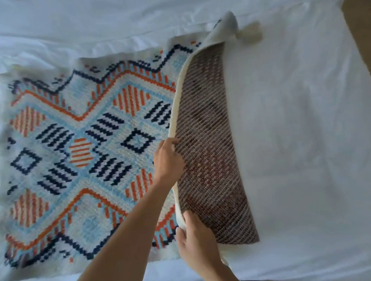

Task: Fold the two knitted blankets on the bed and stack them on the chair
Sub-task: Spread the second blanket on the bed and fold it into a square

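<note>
Fingers [171,142] of left hand [167,160] and right hand [195,241] pinch the blanket [83,153] by its turned-over edge on the bed [306,125]. Judged soft, limp, fairly light (knit may stretch); best held at corners.

A bedroom in a home: a bed [295,127] with white sheets bears a patterned knitted blanket [76,153].

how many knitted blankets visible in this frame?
1. The patterned blanket lies spread on the white bed, with its right edge held up by the left hand and right hand, brown underside showing. A second may be out of view.
</note>
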A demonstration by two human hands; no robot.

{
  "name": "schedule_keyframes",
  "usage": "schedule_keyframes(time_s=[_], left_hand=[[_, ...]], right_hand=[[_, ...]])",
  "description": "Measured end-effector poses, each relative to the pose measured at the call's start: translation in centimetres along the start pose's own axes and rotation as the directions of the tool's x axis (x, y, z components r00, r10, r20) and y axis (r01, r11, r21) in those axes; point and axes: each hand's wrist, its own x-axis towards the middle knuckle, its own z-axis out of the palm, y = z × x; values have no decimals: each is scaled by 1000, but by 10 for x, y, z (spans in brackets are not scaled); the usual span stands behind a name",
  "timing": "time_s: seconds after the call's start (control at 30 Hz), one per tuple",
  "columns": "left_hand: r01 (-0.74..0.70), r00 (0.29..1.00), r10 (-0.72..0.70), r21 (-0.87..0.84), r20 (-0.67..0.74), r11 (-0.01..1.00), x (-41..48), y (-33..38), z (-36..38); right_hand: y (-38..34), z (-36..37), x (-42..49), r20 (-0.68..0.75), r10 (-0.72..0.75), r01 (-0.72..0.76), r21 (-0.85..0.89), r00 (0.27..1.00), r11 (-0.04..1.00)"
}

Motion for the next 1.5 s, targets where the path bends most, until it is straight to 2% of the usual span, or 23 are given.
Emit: schedule_keyframes(time_s=[0.23,0.53,0.7,1.0,1.17,1.43,1.5], left_hand=[[68,997,-69,-30,-34,997,6,-118,-88],[100,993,-98,-26,69,995,4,-265,-208],[80,992,-77,-20,102,997,-1,-303,-249],[14,995,-21,73,94,997,8,-355,-305],[1,992,-9,59,125,998,29,-397,-332],[-86,979,86,-6,187,996,66,-456,-354],[-92,975,94,-21,202,996,70,-466,-357]], right_hand=[[-84,104,-12,27,6,-6,-4,1000,1000],[-202,246,-30,37,133,-134,10,990,991],[-244,286,-35,100,196,-198,5,976,980],[-302,344,-33,89,160,-165,50,983,985],[-336,382,-21,87,186,-190,34,979,981],[-380,453,8,45,342,-344,43,939,938],[-382,465,12,78,383,-388,54,920,920]])
